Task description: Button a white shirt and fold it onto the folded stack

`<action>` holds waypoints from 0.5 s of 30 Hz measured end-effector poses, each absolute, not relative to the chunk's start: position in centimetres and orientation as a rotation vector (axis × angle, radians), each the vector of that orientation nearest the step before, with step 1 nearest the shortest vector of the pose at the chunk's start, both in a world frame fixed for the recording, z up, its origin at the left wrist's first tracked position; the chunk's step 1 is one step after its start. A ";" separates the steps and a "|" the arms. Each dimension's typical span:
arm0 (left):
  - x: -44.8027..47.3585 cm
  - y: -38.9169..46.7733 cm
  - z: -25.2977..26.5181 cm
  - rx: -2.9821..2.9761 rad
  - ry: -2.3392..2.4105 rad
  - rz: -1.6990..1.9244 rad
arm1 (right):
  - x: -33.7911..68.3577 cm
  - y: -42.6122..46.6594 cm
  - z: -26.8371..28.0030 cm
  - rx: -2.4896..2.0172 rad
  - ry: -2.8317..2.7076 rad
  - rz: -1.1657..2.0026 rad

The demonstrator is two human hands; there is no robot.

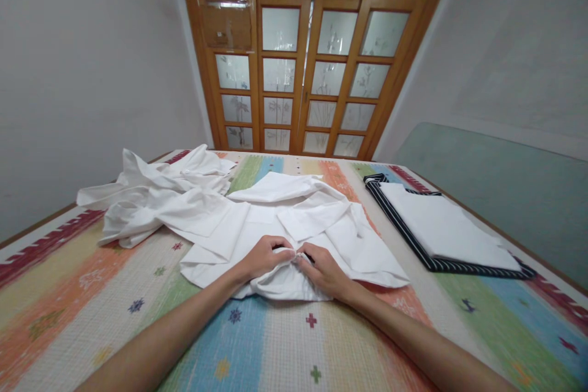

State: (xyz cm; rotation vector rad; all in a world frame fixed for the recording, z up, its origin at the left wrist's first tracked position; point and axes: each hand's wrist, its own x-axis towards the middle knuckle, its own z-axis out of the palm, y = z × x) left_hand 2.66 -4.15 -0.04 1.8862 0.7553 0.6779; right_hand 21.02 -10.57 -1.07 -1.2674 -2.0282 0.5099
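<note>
A white shirt (257,229) with a collar lies spread on the striped tablecloth in front of me. My left hand (267,255) pinches the shirt's cloth close to its near edge. Right beside it, my right hand (322,266) also grips the cloth, with the thumb and fingers closed. Between the two hands the fabric is bunched and slightly lifted. Whether a button is between the fingertips is too small to tell. The fingers partly hide the gathered spot.
More crumpled white cloth (151,196) lies at the far left, touching the shirt. On the right, a folded white garment (441,220) rests on black-and-white striped fabric (478,271). The colourful tablecloth (294,343) covers the surface. Wooden doors (305,73) with glass panes stand beyond.
</note>
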 end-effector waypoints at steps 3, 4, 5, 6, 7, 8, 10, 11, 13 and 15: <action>2.7 -4.1 -0.3 1.904 0.760 0.685 | 21.1 -10.8 -1.1 -1.234 -2.044 0.455; 2.7 -4.1 -0.3 1.908 0.759 0.690 | 21.2 -10.9 -1.2 -1.219 -2.054 0.433; 2.7 -4.1 -0.3 1.913 0.756 0.695 | 21.2 -11.0 -1.2 -1.204 -2.066 0.411; 2.7 -4.2 -0.2 1.918 0.755 0.700 | 21.3 -11.0 -1.3 -1.191 -2.077 0.389; 2.7 -4.2 -0.2 1.926 0.757 0.702 | 21.3 -11.0 -1.4 -1.180 -2.090 0.369; 2.7 -4.3 -0.1 1.936 0.762 0.704 | 21.3 -11.0 -1.5 -1.170 -2.101 0.349; 2.7 -4.5 0.1 1.955 0.773 0.705 | 21.4 -11.0 -1.6 -1.147 -2.126 0.309; 2.8 -4.6 0.1 1.962 0.776 0.707 | 21.4 -10.9 -1.6 -1.134 -2.143 0.289; 2.8 -4.7 0.1 1.970 0.777 0.717 | 21.4 -10.9 -1.6 -1.099 -2.186 0.254; 2.9 -4.7 -0.1 1.993 0.799 0.733 | 21.4 -11.0 -1.5 -1.064 -2.242 0.228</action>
